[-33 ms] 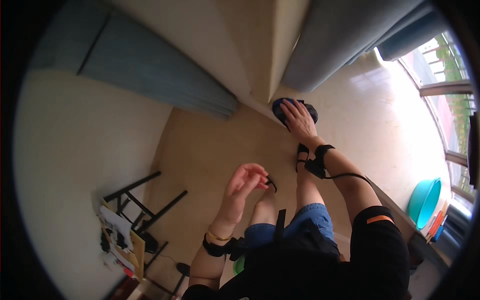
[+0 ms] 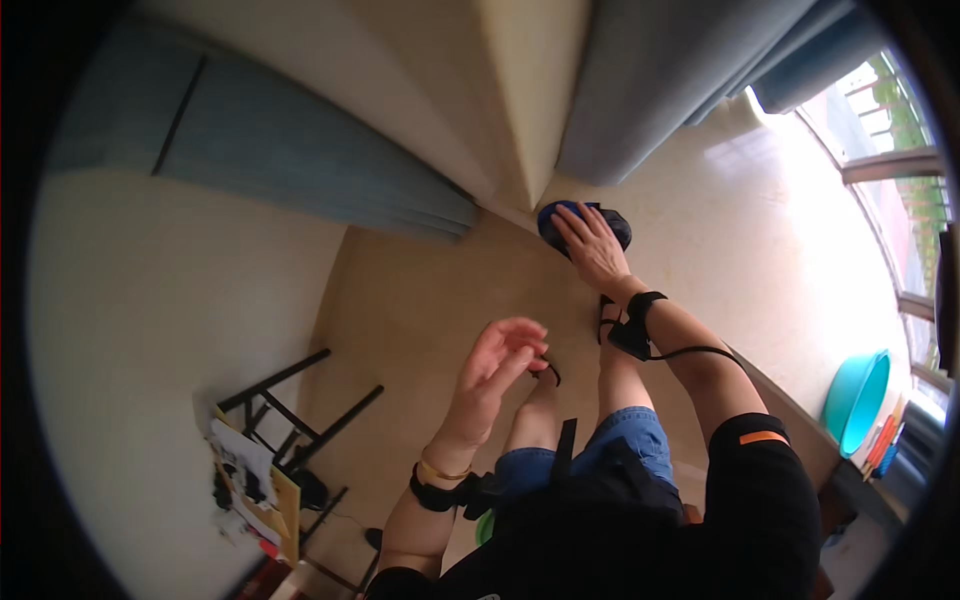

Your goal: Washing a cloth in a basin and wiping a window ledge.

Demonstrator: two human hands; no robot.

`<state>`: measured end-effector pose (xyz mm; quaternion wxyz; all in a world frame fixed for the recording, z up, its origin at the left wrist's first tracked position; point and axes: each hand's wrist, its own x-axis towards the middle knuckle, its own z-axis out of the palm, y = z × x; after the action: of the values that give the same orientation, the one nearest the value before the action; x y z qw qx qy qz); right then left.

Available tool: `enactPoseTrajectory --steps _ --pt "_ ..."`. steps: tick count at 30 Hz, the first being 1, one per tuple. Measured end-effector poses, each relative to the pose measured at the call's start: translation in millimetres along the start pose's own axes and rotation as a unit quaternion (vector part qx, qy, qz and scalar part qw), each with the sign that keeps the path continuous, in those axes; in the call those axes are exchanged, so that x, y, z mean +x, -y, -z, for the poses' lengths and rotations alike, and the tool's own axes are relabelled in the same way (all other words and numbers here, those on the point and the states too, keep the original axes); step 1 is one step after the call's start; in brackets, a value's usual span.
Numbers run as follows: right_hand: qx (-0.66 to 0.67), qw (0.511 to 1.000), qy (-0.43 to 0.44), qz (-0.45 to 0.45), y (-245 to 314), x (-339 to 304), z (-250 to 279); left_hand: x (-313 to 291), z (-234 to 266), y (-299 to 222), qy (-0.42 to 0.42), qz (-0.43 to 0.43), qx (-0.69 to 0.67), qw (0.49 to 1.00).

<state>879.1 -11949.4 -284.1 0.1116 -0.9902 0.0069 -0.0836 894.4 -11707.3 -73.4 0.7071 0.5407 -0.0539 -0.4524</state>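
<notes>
My right hand (image 2: 597,248) lies over a rounded blue-and-black item (image 2: 617,229) on the pale ledge, fingers stretched out and slightly spread across its top. What kind of item this is I cannot make out, as the hand covers much of it. My left hand (image 2: 500,365) hovers in the air above the floor, in front of my left leg. Its fingers are loosely curled, with a gap to the thumb, and nothing shows between them. Each wrist wears a black strap, and a cable runs along my right forearm.
The wide ledge (image 2: 720,250) runs along the window on the right, bearing a turquoise basin (image 2: 857,405). A grey-blue curtain (image 2: 640,100) hangs beside the wall corner (image 2: 525,150). Blue cloth (image 2: 300,150) covers part of the left wall. A black-legged stand (image 2: 320,430) occupies the lower left.
The view has shifted slightly. My right hand and the blue-and-black item appear a little further left, while my left hand appears slightly higher and further right.
</notes>
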Motion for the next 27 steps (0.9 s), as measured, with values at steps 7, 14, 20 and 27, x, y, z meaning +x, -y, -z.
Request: enactPoseTrajectory --steps 7,14,20,27 --pt "0.267 0.963 0.015 -0.009 -77.7 52.7 -13.2 152.0 -126.8 -40.0 0.016 -0.041 0.105 0.993" --pt "0.058 0.933 -0.124 -0.333 -241.2 83.8 -9.2 278.5 -175.7 -76.2 0.049 -0.202 0.226 0.952" --pt "0.177 0.983 -0.012 -0.043 -98.5 25.8 10.2 334.3 -211.7 -122.7 0.277 -0.136 -0.005 0.951" --pt "0.486 0.857 0.058 -0.164 -191.2 82.5 54.2 294.0 -148.6 -106.8 0.245 -0.025 -0.035 0.969"
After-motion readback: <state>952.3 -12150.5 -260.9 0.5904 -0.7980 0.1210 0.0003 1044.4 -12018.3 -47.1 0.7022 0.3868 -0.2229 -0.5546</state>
